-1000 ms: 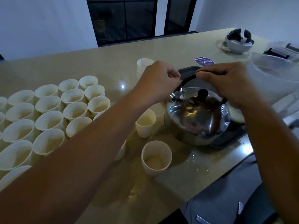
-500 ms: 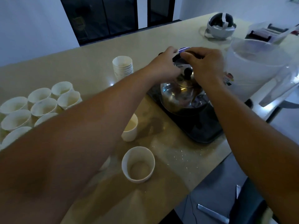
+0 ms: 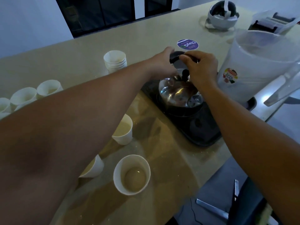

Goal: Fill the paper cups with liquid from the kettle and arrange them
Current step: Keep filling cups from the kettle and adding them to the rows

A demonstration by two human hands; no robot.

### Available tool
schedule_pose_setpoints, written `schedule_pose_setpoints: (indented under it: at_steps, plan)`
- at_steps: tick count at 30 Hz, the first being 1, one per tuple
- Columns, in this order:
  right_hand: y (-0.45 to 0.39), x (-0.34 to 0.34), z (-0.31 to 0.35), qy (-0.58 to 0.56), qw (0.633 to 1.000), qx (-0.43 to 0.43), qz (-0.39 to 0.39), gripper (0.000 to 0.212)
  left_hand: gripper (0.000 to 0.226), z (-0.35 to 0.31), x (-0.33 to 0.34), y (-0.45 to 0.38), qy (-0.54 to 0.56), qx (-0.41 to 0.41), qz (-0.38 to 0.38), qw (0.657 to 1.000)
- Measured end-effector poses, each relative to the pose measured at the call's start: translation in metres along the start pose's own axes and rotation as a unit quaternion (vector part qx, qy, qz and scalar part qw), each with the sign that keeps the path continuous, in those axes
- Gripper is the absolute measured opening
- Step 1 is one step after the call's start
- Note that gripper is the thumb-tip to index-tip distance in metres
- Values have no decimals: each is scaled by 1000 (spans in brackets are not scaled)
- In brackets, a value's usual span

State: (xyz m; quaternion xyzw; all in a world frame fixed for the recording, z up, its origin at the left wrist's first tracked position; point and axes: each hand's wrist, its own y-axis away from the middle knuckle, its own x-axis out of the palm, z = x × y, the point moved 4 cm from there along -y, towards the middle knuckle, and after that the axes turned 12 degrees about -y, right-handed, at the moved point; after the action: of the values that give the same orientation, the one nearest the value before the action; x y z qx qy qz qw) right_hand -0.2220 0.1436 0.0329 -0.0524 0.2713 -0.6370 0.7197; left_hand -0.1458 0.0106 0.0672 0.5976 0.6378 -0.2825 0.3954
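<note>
Both the left hand (image 3: 164, 62) and right hand (image 3: 200, 69) are curled round the black arched handle (image 3: 176, 56) of the shiny steel kettle (image 3: 178, 93), parked on the black tray (image 3: 199, 132) on the beige table (image 3: 97, 46), so looks like a lift toward the half-filled white paper cup (image 3: 131, 174) is called for next, kept level.

My beige bench (image 3: 81, 62) carries filled paper cups (image 3: 131, 174), a stack of empty cups (image 3: 115, 62), a black tray (image 3: 201, 127), a purple sticker (image 3: 187, 44) and a headset (image 3: 223, 15).
</note>
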Motion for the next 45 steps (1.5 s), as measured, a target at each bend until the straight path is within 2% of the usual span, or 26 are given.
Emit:
schedule_pose_setpoints:
  at_steps: [3,5,7,10,13,16,19,22,26,29,31,36,38,41,45]
  plan:
    - [-1,-3,6,79,996,-16,35,31,68,-5,-15,12,-26,13,-25,999]
    - [2,-7,19,167,984,-37,41,43,57,-11,-26,28,-44,31,-41,998]
    - [10,-7,44,196,978,-48,46,48,43,-14,-34,48,-54,48,-57,996]
    - [27,-2,80,164,980,-77,82,33,35,-12,-43,87,-75,44,-85,993]
    - [57,0,114,101,977,-74,174,18,28,-1,-50,123,-89,19,-114,989]
    - [93,4,137,147,936,-69,313,10,22,12,-53,167,-70,1,-126,990]
    - [134,13,139,255,858,-32,444,23,16,28,-48,216,-43,-19,-147,988]
    - [164,21,140,224,832,31,507,34,14,46,-35,254,10,-48,-148,988]
    - [185,33,142,191,813,56,547,38,19,68,-21,280,115,-83,-154,978]
    - [192,37,138,195,803,60,560,27,22,75,-6,293,175,-82,-184,964]
    - [194,38,134,189,809,59,554,17,28,78,10,299,218,-72,-190,955]
    - [194,36,123,144,855,68,493,7,93,77,64,295,226,-42,-59,971]
    - [193,36,118,134,868,68,473,6,105,77,78,291,223,-49,-50,972]
    - [194,36,111,111,891,75,435,6,108,80,92,280,225,-74,-88,968]
    - [196,36,102,71,912,75,397,9,87,84,102,272,278,-130,-176,935]
